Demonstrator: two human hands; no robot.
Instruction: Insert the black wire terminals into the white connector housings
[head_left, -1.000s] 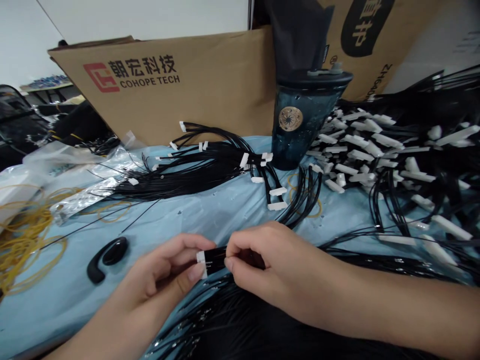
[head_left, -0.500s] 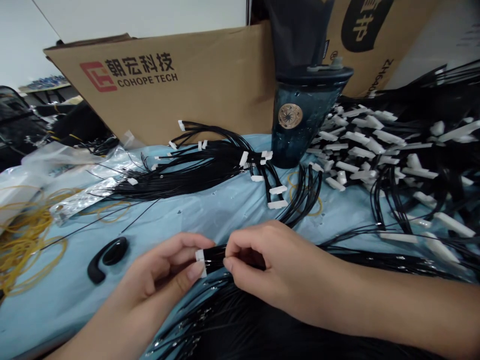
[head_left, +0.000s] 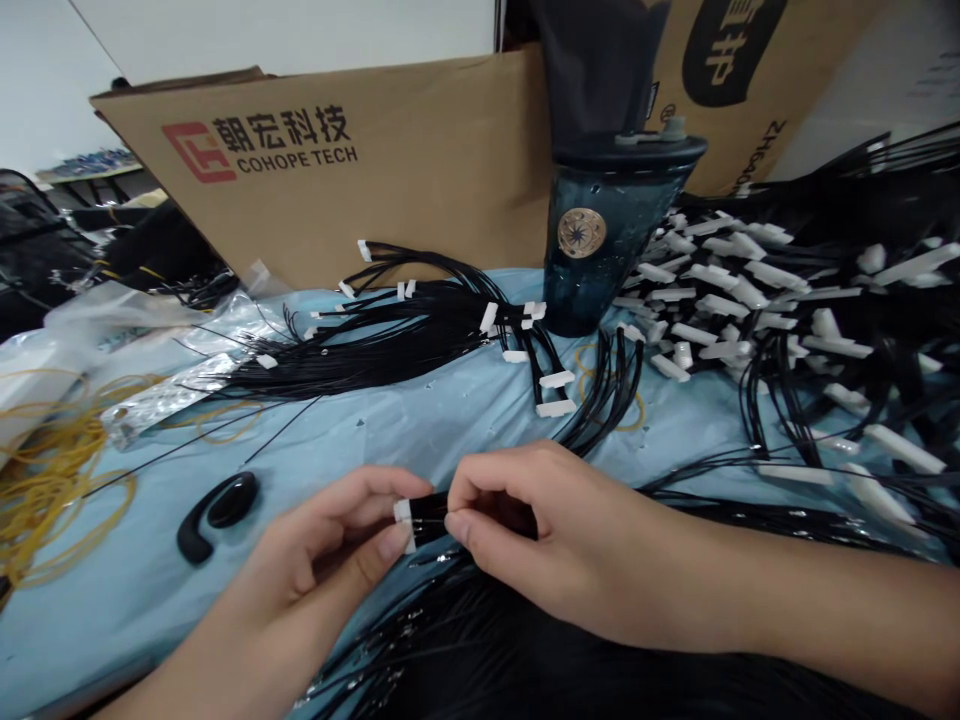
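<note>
A small white connector [head_left: 404, 525] with black wires running out of its right side is pinched between the thumb and fingers of my left hand [head_left: 330, 560]. Just to the right, my right hand [head_left: 532, 520] has thumb and forefinger closed on a thin black wire [head_left: 430, 520] close behind the connector. The wire's end inside the connector is too small to make out. Beneath both hands lies a thick bundle of loose black wires [head_left: 450, 640] with shiny metal tips.
A black earpiece [head_left: 217, 515] and yellow rubber bands [head_left: 71, 460] lie to the left. Behind are a wire bundle [head_left: 375, 340], a cardboard box [head_left: 435, 180] and a blue tumbler [head_left: 600, 250]. Many white-ended harnesses [head_left: 720, 300] are heaped at right on the blue cloth [head_left: 345, 450].
Hardly anything differs. My right fingertips have shifted very slightly at the wire, and both hands keep their places around the connector.
</note>
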